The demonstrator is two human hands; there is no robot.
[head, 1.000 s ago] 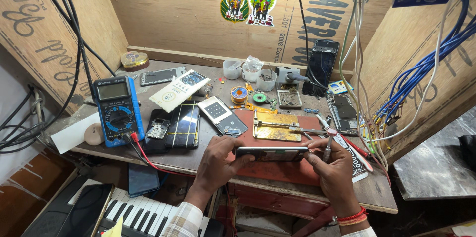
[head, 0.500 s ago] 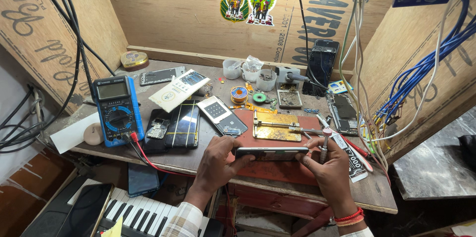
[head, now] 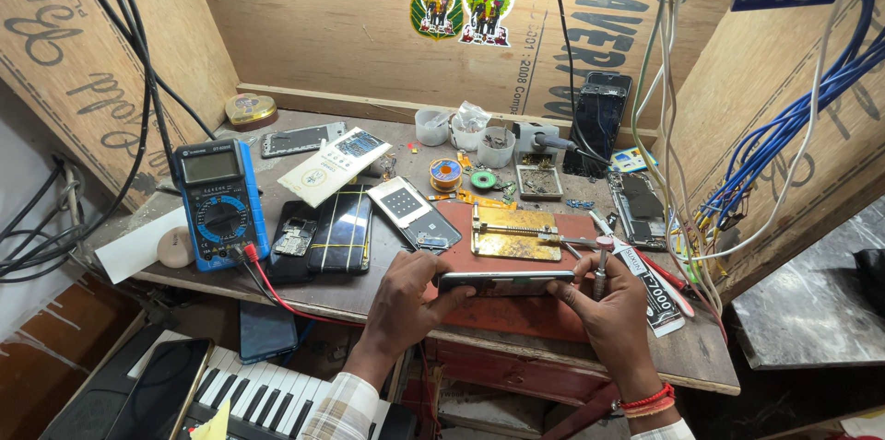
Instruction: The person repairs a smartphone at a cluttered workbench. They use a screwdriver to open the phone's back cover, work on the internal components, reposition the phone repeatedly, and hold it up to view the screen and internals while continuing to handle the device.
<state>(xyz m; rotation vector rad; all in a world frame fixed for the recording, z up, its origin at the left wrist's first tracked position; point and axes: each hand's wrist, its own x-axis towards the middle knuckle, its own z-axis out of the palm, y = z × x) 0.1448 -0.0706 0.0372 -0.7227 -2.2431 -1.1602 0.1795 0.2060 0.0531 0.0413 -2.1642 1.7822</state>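
Glass-and-metal, the thin grey slab-shaped phone (head: 505, 281) sits edge-up over the desk's (head: 387, 288) red mat, pinched at its ends by left hand (head: 406, 297) and right hand (head: 608, 306); light, stiff, slippery, probably fragile.

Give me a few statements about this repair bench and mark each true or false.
1. Both hands hold a phone edge-on between them. True.
2. The right hand also holds a small screwdriver. True.
3. The blue multimeter lies to the right of the hands. False: it lies at the left of the bench.
4. The left hand rests on the piano keys. False: it grips the phone's left end.
5. A red mat lies under the phone. True.
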